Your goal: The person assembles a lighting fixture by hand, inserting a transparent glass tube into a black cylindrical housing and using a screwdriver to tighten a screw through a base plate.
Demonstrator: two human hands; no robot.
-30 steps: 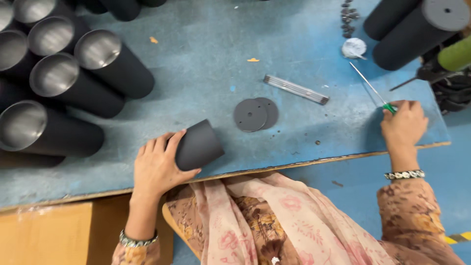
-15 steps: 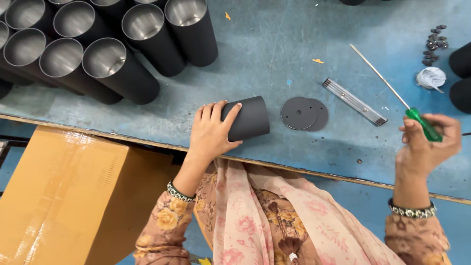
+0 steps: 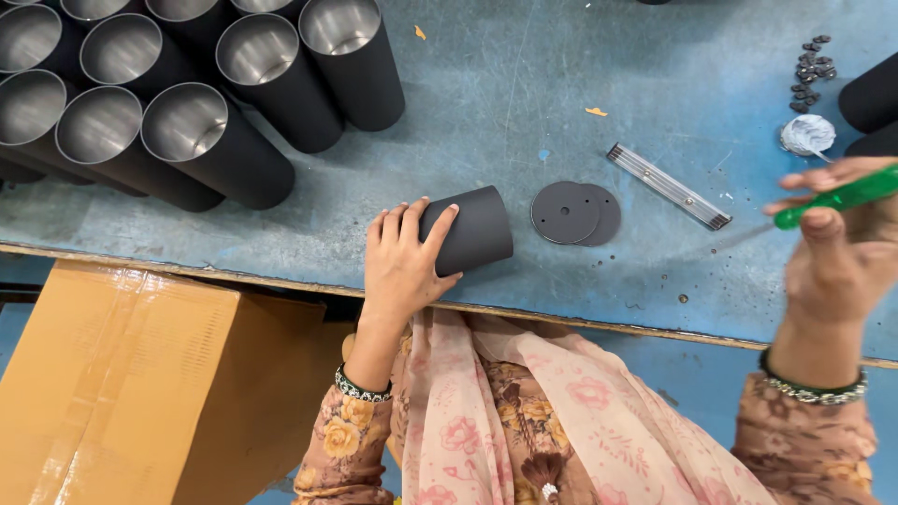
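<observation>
The screwdriver (image 3: 837,197) shaft is blurred and hard to trace; only the green handle is seen, gripped in the closed right hand (image 3: 842,248) at right of frame. The black cup (image 3: 472,229), lying at centre on the blue surface (image 3: 524,103), is clasped at its rim end by the left hand (image 3: 402,262), fingers curled over it.

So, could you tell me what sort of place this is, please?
Probably a small factory assembly bench: rows of identical black metal tubes lie stacked on a worn blue table, with loose discs, a heap of small fasteners and a cardboard box beside it.
</observation>
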